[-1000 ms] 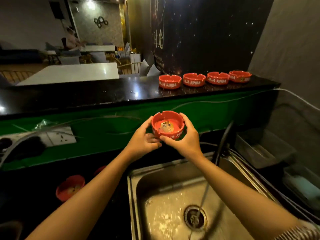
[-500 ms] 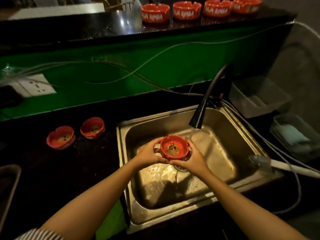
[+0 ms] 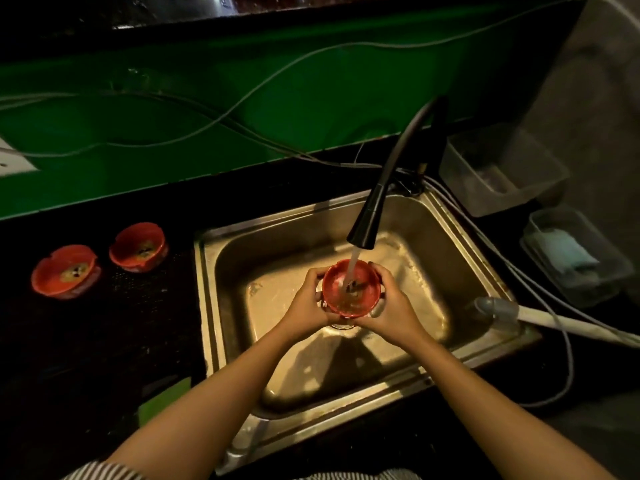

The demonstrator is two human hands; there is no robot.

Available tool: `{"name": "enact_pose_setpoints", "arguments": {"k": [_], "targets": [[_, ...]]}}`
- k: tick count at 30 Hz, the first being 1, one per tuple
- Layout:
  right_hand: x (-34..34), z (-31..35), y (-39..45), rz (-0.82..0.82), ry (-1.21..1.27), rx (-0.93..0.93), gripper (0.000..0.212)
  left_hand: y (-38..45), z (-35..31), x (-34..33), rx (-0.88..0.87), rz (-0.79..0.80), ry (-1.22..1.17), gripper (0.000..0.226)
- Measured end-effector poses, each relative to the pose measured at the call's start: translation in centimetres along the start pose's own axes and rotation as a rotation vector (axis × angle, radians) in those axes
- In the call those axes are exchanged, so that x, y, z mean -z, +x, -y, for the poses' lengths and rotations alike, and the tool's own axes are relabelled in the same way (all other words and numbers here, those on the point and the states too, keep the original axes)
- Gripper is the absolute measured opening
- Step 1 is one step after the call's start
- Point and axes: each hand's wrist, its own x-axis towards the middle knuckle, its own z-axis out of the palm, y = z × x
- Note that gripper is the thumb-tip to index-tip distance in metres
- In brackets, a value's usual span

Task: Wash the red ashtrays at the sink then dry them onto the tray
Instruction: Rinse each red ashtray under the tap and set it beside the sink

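Red ashtray [image 3: 350, 289] held over the sink [image 3: 460, 237] basin, directly under the black faucet [image 3: 367, 220] spout; water stream [image 3: 352, 263] falls into its bowl; left hand [image 3: 308, 306] and right hand [image 3: 393, 310] grip it from opposite sides, fingers curled round the rim; two dirty ashtrays [image 3: 65, 271] [image 3: 138, 247] sit on the dark counter [image 3: 104, 341] left of the sink, just beside each other; clear containers [image 3: 502, 171] right of the sink.

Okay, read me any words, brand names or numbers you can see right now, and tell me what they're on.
No text can be read in this view.
Held ashtray: no lettering shows; the hands cover its outer wall.
Two ashtrays on the counter: pale marks on their sides, too blurred to read.
Faucet, sink, clear containers: no labels visible.
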Motion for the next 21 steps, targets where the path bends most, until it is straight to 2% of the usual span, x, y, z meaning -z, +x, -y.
{"name": "enact_pose_setpoints", "arguments": {"k": [6,12,17,21], "targets": [[-0.4,0.3,1.2,-0.012,0.096,-0.026,0.104,0.5,-2.7,1.1,-0.075,-0.026,0.131,0.087],[-1.2,0.5,1.7,0.157,0.247,-0.156,0.106,0.4,-3.9,4.4,0.03,0.085,0.351,0.093],[-0.3,0.9,1.2,0.256,0.275,-0.233,0.097,-0.3,-3.0,4.9,0.205,0.176,0.214,0.096],[1.4,1.3,1.4,0.292,0.134,-0.182,0.107,-1.2,-2.1,2.8,0.275,0.206,-0.068,0.088]]}}
